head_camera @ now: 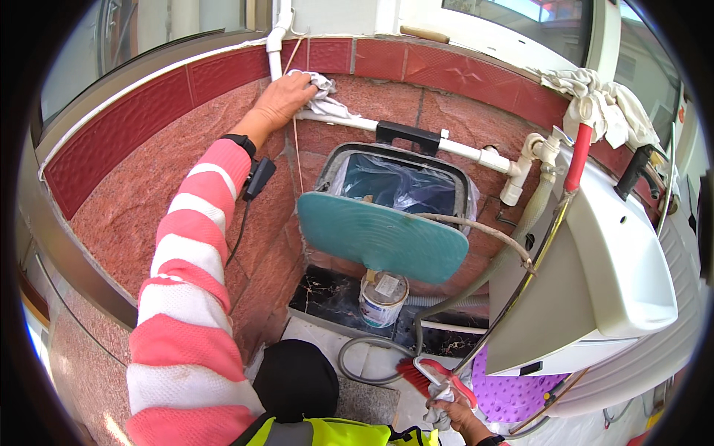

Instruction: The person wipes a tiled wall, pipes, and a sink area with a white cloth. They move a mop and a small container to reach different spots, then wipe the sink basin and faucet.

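My left hand (284, 99) is closed on a crumpled white cloth (323, 96), pressed at the left end of the white plastic pipe (468, 151) along the tiled wall. A thin cord hangs just beside that hand. Low on the right, my right hand (462, 415) grips a greyish cloth (440, 410). A red-bristled scrub brush (446, 374) with a red and white handle lies right against this hand. Whether the fingers also hold the brush is hidden. Below the pipe, a lined waste bin (468, 181) stands with its teal lid (385, 237) tipped forward.
A white tub (382, 309) sits on the black ledge (318, 290). The tap (549, 148) feeds a hose (530, 217). A red-handled pole (578, 156) leans by a white appliance (630, 267). White cloths (625, 111) drape the upper right ledge. A purple mat (502, 390) lies beneath.
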`<state>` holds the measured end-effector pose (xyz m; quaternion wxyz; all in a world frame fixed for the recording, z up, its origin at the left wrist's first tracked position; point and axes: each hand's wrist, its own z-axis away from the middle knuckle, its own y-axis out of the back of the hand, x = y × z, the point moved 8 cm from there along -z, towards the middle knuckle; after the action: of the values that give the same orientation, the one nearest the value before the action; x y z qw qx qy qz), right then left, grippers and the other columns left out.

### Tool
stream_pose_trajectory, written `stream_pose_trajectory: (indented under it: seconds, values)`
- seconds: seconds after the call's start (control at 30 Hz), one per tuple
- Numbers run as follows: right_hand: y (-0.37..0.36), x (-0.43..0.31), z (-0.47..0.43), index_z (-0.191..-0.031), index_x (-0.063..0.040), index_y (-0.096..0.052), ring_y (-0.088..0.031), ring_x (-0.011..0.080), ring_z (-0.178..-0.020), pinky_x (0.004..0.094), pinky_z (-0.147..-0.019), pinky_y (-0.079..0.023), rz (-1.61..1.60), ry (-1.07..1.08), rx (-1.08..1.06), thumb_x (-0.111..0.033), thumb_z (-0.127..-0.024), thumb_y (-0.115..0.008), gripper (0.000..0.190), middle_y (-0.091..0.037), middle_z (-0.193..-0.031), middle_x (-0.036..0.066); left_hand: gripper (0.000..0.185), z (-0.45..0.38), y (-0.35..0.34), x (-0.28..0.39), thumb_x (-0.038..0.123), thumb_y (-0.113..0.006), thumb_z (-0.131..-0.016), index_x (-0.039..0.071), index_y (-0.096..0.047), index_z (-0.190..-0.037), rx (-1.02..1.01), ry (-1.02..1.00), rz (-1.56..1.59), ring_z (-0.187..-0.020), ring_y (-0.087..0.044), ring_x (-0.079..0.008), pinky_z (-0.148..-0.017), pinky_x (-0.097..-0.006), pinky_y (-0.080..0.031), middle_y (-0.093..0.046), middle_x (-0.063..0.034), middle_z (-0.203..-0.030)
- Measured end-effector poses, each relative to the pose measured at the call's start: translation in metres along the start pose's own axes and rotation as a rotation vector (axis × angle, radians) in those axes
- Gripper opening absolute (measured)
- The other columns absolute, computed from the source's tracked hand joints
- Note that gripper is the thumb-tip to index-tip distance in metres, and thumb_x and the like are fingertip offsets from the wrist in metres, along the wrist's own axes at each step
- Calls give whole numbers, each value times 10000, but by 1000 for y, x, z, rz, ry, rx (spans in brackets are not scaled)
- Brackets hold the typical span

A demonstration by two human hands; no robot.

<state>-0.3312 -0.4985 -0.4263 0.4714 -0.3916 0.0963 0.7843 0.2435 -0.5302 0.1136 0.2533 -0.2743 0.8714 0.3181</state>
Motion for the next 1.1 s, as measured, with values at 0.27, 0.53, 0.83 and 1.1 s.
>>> stream_pose_trajectory:
  seconds: [0.27,0.53,0.83,1.1]
  values:
    - [2,-6,6,-1128,-31,-532,-662,296,-754,490,-688,-591,-110,111,9,61,-759,-649,397,-650,-877,150,209,-18,-9,2,62,-627,-746,125,-701,-931,153,500,293,-885,-614,-303,-785,-411,-506,-639,-88,-894]
    - [-17,-27,1,-1135,-70,-560,-650,218,-814,371,-732,-555,-56,58,-30,48,-739,-699,437,-655,-912,73,245,-81,16,85,45,-596,-761,114,-664,-986,-71,-3,358,-971,-564,-274,-784,-415,-507,-563,-79,-951]
    - [-32,-17,-9,-1137,-65,-541,-646,225,-832,383,-731,-559,-7,-17,-23,35,-712,-743,481,-640,-939,73,540,-10,7,53,122,-660,-794,139,-475,-1301,10,-336,124,-1243,-463,-289,-924,-392,-471,-456,-98,-1362]
    - [-19,-12,-4,-1120,-77,-552,-639,219,-847,373,-737,-551,-19,43,-49,51,-708,-733,468,-636,-939,65,261,1,-10,12,78,-575,-798,63,-536,-1056,-257,-15,139,-997,-539,-304,-833,-407,-472,-529,-111,-986]
